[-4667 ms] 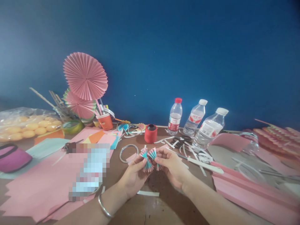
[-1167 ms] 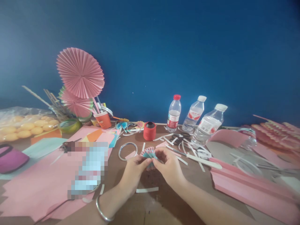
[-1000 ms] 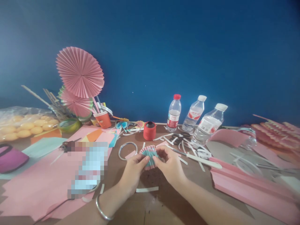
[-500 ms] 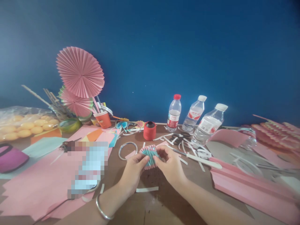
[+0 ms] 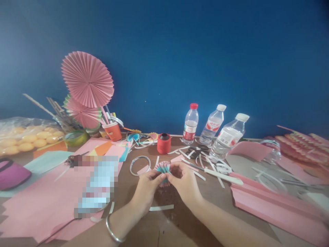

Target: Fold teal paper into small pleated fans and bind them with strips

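A small pleated piece of paper (image 5: 163, 167), pink and light blue, is pinched between both hands above the brown table. My left hand (image 5: 149, 183) closes on its left side, thumb in front; a silver bangle (image 5: 113, 230) rings that wrist. On the other side, my right hand (image 5: 183, 178) grips it with thumb and fingertips. The pleats bunch at the middle and flare above and below, and the fingers cover part of them. Just behind the hands stands a red spool of thread (image 5: 163, 143). A white paper strip (image 5: 161, 208) lies in front of them.
Pink paper sheets (image 5: 46, 202) and a blurred-out object (image 5: 99, 183) lie left. A clear ring (image 5: 140, 166) rests near my left hand. Bottles (image 5: 190, 125), a white-handled tool (image 5: 223, 176) and paper strips are on the right. Pleated fans (image 5: 88, 80) rise behind an orange cup (image 5: 113, 131).
The pleated paper has been squeezed narrower, its folds now bunched at the middle. My hands have come slightly closer together and stay in nearly the same place.
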Available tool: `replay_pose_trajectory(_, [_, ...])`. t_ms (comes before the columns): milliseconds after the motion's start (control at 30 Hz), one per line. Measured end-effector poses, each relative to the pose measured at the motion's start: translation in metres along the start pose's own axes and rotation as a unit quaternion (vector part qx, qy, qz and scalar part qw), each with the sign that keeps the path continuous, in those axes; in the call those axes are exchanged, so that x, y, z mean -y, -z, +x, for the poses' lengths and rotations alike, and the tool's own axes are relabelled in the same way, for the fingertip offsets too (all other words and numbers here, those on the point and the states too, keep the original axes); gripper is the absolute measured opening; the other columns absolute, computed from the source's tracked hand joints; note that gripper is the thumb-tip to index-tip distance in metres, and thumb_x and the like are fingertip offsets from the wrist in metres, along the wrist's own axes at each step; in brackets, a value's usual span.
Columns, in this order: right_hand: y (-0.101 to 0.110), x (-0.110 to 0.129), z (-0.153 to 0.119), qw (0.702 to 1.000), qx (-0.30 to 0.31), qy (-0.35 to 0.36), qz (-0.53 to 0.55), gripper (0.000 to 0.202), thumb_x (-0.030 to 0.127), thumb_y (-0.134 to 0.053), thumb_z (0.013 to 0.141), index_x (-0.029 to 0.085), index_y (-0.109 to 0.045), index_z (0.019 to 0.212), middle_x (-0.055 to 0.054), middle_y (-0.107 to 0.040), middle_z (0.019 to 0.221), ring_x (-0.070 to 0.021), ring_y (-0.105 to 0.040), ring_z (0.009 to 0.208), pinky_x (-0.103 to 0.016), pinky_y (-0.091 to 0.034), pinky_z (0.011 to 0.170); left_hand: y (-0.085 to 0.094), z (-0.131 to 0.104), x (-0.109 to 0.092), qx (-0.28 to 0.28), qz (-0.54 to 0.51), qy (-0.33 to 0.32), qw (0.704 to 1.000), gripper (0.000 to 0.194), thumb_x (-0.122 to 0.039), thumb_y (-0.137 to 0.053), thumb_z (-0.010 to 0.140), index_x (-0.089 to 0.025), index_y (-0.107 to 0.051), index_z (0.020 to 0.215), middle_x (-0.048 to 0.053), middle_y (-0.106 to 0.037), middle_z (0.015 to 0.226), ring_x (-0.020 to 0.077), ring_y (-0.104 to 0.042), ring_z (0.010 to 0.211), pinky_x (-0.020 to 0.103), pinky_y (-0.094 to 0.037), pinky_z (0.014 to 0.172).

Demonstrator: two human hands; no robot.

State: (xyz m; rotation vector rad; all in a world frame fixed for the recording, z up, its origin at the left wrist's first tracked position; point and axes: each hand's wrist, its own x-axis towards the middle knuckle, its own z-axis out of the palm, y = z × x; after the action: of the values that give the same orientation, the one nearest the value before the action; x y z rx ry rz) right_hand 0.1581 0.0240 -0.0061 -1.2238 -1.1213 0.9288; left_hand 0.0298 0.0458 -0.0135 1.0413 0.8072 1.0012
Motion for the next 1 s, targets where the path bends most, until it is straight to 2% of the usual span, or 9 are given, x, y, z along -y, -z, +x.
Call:
replay_pose_trajectory(200, [-0.002,-0.001,0.0,0.984,0.009,-0.084,0.16,0.024,0.019,-0.067,0.061,0.019,-0.055,0.082,0.0,-0.063,0.072,-0.0158,-0.06,0.067,-0.026,-0.049,0.057,-0.002,-0.001,-0.003,-0.025,0.016,-0.006,1.0,0.021,-0.028,-0.07,0.065,-0.013,-0.07,0.08,0.006,-0.069,0.079,0.0206,-0.061,0.077,0.03,-0.047,0.072])
replay_pose_trajectory(300, [-0.003,0.002,0.0,0.972,0.018,-0.098,0.211,0.024,0.017,-0.068,0.061,0.019,-0.055,0.082,0.001,-0.064,0.071,-0.0143,-0.06,0.066,-0.025,-0.048,0.056,-0.002,-0.001,-0.004,-0.014,-0.003,-0.01,1.0,0.015,-0.026,-0.069,0.068,-0.014,-0.069,0.076,0.004,-0.067,0.075,0.018,-0.06,0.072,0.029,-0.048,0.069])
replay_pose_trajectory(500, [-0.002,0.004,0.0,0.964,0.028,-0.089,0.251,0.026,0.018,-0.07,0.061,0.019,-0.057,0.083,0.0,-0.063,0.075,-0.0144,-0.059,0.069,-0.026,-0.048,0.06,-0.007,-0.003,-0.01,0.025,-0.086,0.028,0.996,0.018,-0.024,-0.064,0.074,-0.015,-0.067,0.089,0.002,-0.066,0.071,0.0128,-0.059,0.065,0.025,-0.048,0.065])
replay_pose_trajectory(633, [0.0,0.005,0.004,0.958,-0.014,-0.084,0.273,0.023,0.019,-0.071,0.062,0.019,-0.058,0.081,0.001,-0.062,0.075,-0.0127,-0.057,0.069,-0.024,-0.046,0.061,-0.01,-0.003,-0.014,0.023,-0.108,0.025,0.994,0.017,-0.022,-0.064,0.073,-0.015,-0.066,0.089,0.003,-0.067,0.077,0.0132,-0.06,0.069,0.025,-0.049,0.068])
replay_pose_trajectory(767, [0.004,0.005,0.008,0.948,-0.042,-0.091,0.301,0.024,0.02,-0.072,0.061,0.019,-0.059,0.08,0.002,-0.06,0.073,-0.0105,-0.055,0.064,-0.021,-0.044,0.055,-0.009,-0.003,-0.014,0.005,-0.114,0.032,0.993,0.019,-0.021,-0.066,0.071,-0.016,-0.066,0.089,0.001,-0.066,0.072,0.0131,-0.061,0.067,0.025,-0.051,0.067])
replay_pose_trajectory(867, [0.005,0.005,0.008,0.948,-0.026,-0.095,0.304,0.023,0.02,-0.073,0.061,0.019,-0.059,0.08,0.003,-0.06,0.071,-0.0102,-0.054,0.064,-0.021,-0.043,0.055,-0.009,-0.003,-0.014,0.004,-0.109,0.027,0.994,0.019,-0.022,-0.067,0.07,-0.016,-0.067,0.088,0.001,-0.066,0.071,0.0132,-0.061,0.066,0.024,-0.05,0.066])
replay_pose_trajectory(1000, [0.003,0.005,0.006,0.957,0.01,-0.093,0.273,0.024,0.019,-0.073,0.061,0.019,-0.059,0.08,0.001,-0.062,0.074,-0.0119,-0.056,0.067,-0.023,-0.044,0.057,-0.008,-0.002,-0.014,0.018,-0.088,0.016,0.996,0.02,-0.023,-0.066,0.072,-0.015,-0.067,0.09,0.004,-0.068,0.081,0.0152,-0.062,0.075,0.023,-0.048,0.067])
